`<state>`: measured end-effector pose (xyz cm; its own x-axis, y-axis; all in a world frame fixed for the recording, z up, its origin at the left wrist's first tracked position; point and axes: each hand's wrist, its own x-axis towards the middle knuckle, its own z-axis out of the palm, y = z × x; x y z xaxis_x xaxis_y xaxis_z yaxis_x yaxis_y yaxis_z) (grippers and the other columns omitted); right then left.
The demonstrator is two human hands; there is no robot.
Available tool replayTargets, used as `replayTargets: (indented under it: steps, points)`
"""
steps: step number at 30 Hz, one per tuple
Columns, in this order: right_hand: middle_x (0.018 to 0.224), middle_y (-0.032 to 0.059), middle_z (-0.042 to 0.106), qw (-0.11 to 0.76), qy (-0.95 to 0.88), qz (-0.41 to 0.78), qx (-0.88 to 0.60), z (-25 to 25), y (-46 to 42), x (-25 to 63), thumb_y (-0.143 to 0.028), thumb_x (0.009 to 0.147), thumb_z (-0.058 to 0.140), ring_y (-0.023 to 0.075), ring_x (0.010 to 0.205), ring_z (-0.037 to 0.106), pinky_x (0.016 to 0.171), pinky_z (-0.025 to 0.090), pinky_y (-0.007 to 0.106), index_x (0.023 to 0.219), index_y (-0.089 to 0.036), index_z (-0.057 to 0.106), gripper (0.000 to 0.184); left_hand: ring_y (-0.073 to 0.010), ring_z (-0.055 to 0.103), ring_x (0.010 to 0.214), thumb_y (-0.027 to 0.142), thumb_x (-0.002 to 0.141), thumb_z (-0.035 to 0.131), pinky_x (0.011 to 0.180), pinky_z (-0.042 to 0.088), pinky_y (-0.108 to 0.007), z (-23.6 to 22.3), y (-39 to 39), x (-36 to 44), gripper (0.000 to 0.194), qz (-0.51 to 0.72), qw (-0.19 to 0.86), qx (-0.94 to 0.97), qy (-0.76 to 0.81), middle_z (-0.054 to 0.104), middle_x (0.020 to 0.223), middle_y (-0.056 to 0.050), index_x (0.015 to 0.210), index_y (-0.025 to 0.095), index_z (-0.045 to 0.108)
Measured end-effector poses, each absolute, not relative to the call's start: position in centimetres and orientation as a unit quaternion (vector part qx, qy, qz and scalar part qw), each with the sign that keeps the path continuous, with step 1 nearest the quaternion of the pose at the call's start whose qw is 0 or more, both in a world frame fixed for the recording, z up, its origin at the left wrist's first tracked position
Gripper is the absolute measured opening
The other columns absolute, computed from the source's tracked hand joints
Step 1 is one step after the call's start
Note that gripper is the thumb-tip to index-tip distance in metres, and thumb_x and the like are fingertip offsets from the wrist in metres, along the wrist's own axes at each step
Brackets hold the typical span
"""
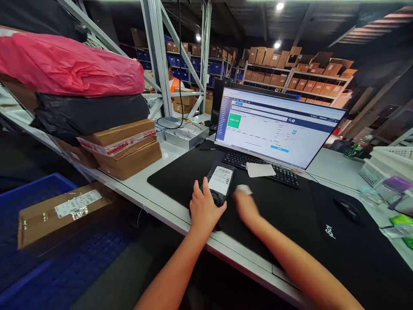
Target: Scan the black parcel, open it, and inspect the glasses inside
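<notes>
A small black plastic parcel (220, 183) with a white shipping label lies on the black desk mat (180, 176) in front of the keyboard (258, 165). My left hand (204, 209) grips its near end, fingers wrapped round it. My right hand (245, 202) hovers just right of the parcel, blurred by motion, with something small and white at its fingertips. A white slip of paper (260, 169) rests on the keyboard.
A monitor (274, 127) shows a software page. Stacked parcels, pink (64, 64), black and cardboard, sit at left. A blue crate (38, 241) holds a box. A mouse (346, 209), white baskets (387, 165) and a metal tray (185, 133) are about.
</notes>
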<state>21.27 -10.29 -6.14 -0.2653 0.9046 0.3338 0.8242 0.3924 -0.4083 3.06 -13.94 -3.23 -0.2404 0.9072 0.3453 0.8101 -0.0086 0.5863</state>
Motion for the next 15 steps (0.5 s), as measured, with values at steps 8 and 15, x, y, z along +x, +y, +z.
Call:
replayTargets:
  steps: [8,15]
  points:
    - [0.091,0.0062,0.065,0.227,-0.887,0.135,-0.380,-3.5,-7.9,23.6,-0.018,0.097,0.050,0.0180,0.087,0.059,0.081,0.048,0.028,0.093,-0.020,0.071,0.022,-0.0362,0.052,0.130,0.041,0.071,0.081,0.115,0.043,-0.058,-1.8,-11.8,-10.6,0.082,0.562,-0.030,0.488,0.667,0.054,0.133,-0.013,0.141,0.019,0.047]
    - [0.098,0.0104,0.061,0.252,-0.736,0.086,-0.623,-4.9,5.7,19.0,-0.009,0.095,0.050,0.0215,0.094,0.058,0.091,0.047,0.038,0.094,-0.011,0.065,0.015,-0.0381,0.052,0.130,0.044,0.057,0.087,0.114,0.044,-0.060,2.4,-15.9,-19.1,0.098,0.646,-0.239,0.365,0.626,0.050,0.142,-0.008,0.144,0.023,0.047]
